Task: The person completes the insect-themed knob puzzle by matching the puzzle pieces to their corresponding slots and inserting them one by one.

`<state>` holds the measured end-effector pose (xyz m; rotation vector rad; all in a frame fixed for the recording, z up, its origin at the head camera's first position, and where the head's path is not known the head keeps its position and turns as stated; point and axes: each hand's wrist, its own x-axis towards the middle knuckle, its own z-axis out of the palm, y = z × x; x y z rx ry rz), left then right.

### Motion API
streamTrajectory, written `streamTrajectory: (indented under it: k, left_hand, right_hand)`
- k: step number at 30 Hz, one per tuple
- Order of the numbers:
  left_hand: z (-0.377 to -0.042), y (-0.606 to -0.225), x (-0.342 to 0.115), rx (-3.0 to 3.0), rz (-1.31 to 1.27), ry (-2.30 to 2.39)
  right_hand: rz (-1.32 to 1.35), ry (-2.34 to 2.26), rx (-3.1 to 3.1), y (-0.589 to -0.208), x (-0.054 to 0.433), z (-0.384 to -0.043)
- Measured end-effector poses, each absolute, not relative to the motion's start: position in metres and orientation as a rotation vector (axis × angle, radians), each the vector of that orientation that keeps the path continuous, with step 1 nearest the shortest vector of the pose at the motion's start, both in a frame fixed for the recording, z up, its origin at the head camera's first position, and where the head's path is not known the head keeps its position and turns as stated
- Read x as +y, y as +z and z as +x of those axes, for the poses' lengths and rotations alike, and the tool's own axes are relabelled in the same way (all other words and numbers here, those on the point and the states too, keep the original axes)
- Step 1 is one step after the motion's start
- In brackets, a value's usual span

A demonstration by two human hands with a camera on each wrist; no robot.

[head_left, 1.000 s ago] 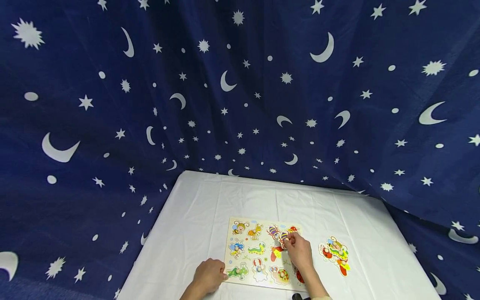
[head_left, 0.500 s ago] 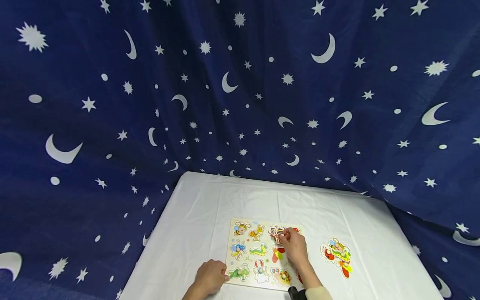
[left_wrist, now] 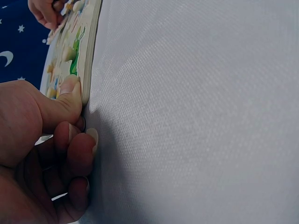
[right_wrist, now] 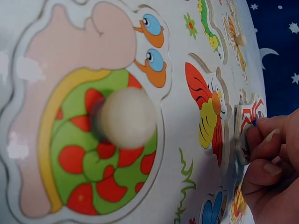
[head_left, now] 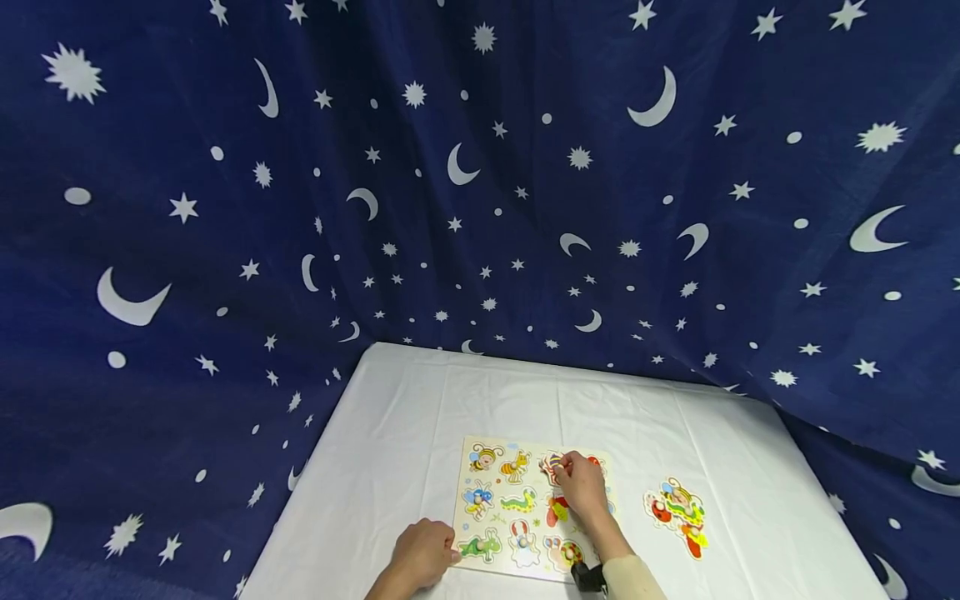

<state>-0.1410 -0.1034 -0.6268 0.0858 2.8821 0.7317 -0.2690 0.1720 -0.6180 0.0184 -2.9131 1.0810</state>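
My left hand (head_left: 423, 554) grips the near left corner of a wooden insect peg puzzle board (head_left: 461, 492). In the left wrist view its thumb (left_wrist: 70, 95) presses on the top face while the other fingers curl by the edge. Over the board's upper right, my right hand (head_left: 587, 490) pinches a red-legged, purple-and-yellow spider puzzle piece (right_wrist: 248, 114). That piece lies over the spider spot, partly hidden by the fingers. Close by are a red-and-yellow winged insect (right_wrist: 205, 119) without a knob and a snail piece (right_wrist: 88, 168) with a round knob.
Several loose puzzle pieces (head_left: 678, 504), among them a bee and a ladybird, lie in an overlapping pile right of the board. A white cloth (head_left: 405, 417) covers the table. A dark blue curtain (head_left: 420, 217) with moons and stars hangs behind.
My right hand has moved left and slightly away from me with the spider piece, from beside the spider spot to over it. The left hand stays at the board's corner.
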Motion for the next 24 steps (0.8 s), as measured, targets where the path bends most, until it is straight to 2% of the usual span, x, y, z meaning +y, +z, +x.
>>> streamTrajectory:
  k: [24]
  left_hand:
    - [-0.142, -0.629, -0.102, 2.893, 0.065, 0.735]
  right_hand:
    - [0.219, 0.770, -3.027, -0.617, 0.164, -0.283]
